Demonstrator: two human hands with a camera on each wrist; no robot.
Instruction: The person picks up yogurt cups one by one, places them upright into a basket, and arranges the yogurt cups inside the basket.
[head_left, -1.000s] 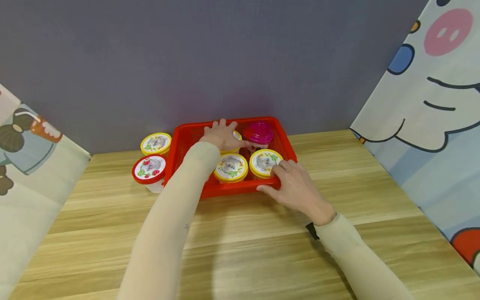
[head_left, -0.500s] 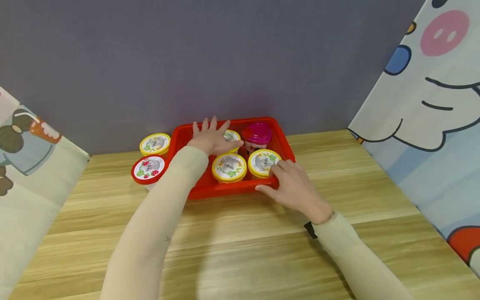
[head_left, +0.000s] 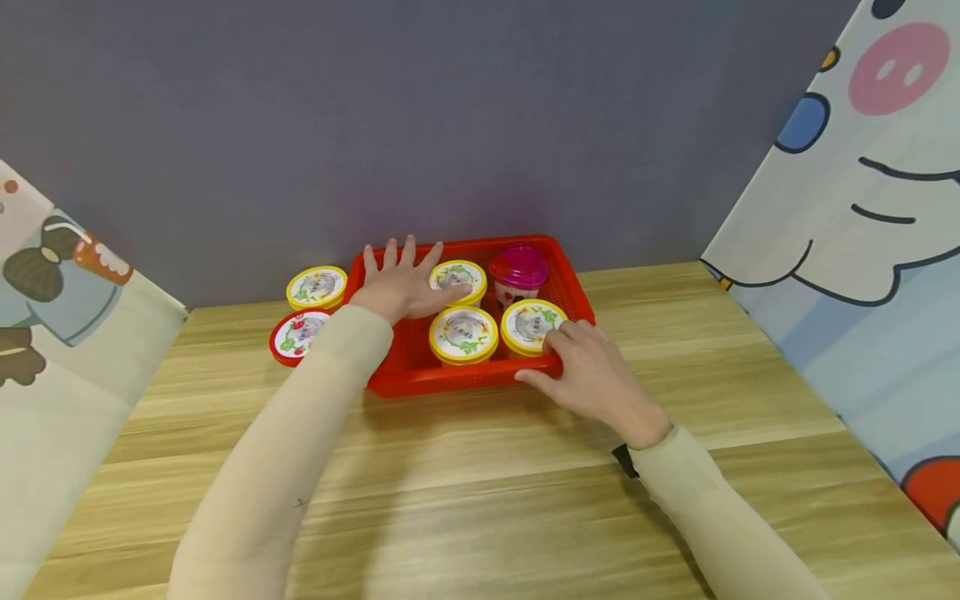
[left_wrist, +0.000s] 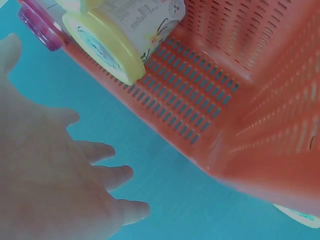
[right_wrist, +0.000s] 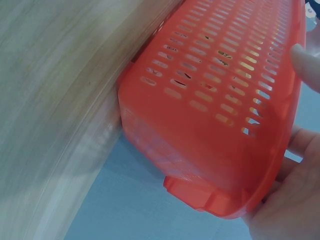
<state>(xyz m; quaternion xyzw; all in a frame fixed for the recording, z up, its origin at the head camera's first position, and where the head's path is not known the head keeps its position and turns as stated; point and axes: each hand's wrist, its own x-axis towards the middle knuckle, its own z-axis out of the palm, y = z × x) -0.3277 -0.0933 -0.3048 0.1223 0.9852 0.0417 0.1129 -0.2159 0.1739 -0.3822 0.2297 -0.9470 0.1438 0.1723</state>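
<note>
A red plastic basket (head_left: 442, 382) with slotted walls stands near the back of the table. In it are three tubs with yellow-rimmed lids: one in front (head_left: 463, 335), one at the front right (head_left: 532, 323), one behind (head_left: 461, 277). Beside the rear one is a tub with a magenta lid (head_left: 519, 267). My left hand (head_left: 397, 290) is spread over the basket's left part and holds nothing; in the left wrist view its fingers (left_wrist: 112, 176) are straight. With the thumb outside and the fingers over the rim, my right hand (head_left: 592, 375) grips the basket's front right corner.
Left of the basket stand a yellow-lidded tub (head_left: 317, 287) and a red-lidded tub (head_left: 294, 335), the latter partly behind my left sleeve. A grey panel (head_left: 450, 125) rises behind the wooden table (head_left: 480, 492). Printed cartoon panels flank both sides.
My left hand has moved left, away from the rear yellow-lidded tub, and its fingers have spread. That tub now shows more fully. The right hand keeps its grip on the basket rim.
</note>
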